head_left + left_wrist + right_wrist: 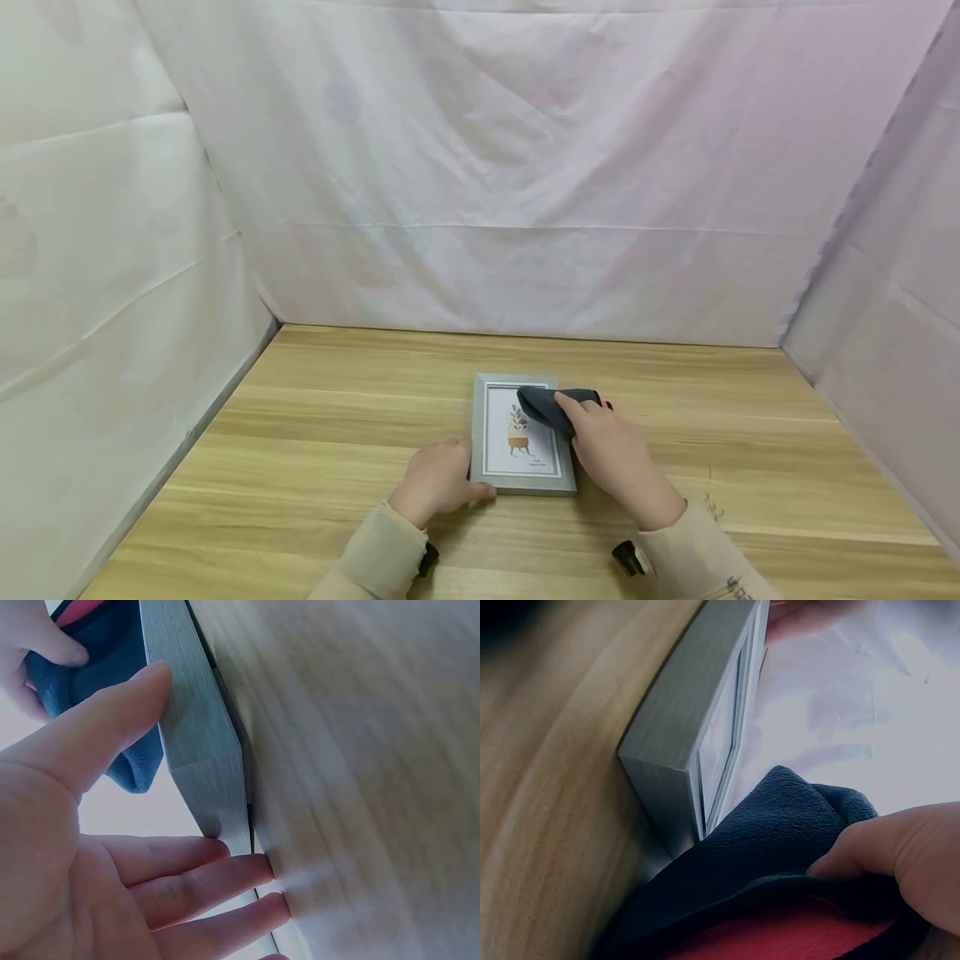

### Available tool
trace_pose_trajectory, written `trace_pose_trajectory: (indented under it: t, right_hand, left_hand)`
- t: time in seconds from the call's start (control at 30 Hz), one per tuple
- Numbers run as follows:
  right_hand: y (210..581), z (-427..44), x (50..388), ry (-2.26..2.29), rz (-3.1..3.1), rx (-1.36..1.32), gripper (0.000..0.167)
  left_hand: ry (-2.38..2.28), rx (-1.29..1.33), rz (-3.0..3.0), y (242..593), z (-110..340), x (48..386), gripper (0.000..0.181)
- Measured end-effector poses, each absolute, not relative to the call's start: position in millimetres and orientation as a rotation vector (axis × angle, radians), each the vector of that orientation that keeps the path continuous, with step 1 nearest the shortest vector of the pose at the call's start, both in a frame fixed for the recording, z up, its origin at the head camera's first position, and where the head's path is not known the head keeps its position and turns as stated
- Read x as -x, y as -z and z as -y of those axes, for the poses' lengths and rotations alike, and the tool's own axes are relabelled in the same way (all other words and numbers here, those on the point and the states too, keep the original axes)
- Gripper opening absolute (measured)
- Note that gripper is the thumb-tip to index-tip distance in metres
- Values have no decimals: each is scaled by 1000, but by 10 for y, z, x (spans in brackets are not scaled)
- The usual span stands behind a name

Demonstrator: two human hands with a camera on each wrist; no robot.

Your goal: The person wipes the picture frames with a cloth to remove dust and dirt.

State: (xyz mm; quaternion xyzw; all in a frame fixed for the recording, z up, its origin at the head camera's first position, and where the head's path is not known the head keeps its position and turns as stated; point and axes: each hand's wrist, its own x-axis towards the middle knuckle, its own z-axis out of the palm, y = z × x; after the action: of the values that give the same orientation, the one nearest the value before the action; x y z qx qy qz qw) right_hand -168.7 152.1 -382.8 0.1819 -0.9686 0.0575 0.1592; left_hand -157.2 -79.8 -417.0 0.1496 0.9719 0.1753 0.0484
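Observation:
A grey picture frame point(525, 483) lies face up on the wooden table, with a drawing of a potted plant point(517, 433) behind its pane. At its near left corner my left hand point(438, 479) holds it, thumb along the near edge and fingers against the left side. The left wrist view shows that thumb and the fingertips touching the frame's side point(195, 712). My right hand point(611, 446) grips a folded dark cloth point(543, 407) over the frame's upper right part. Red material point(780, 930) shows inside the cloth's fold in the right wrist view.
The wooden table point(337, 400) extends around the frame on all sides. Pale curtains point(525, 167) hang behind the table and at both sides. A black strap piece point(628, 558) sits at the right wrist, and another point(427, 558) at the left.

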Motion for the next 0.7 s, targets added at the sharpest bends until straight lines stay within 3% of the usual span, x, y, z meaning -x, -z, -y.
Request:
trace_pose_trajectory:
  t: [0.27, 0.7]
  right_hand:
    - [3884, -1487, 1642, -93, 2953, -576, 63]
    - [3972, -1483, 1652, -237, 3044, -706, 49]
  left_hand:
    - [-540, -440, -2955, 4158, 792, 1565, 71]
    - [-574, -413, -2945, 4142, 790, 1552, 89]
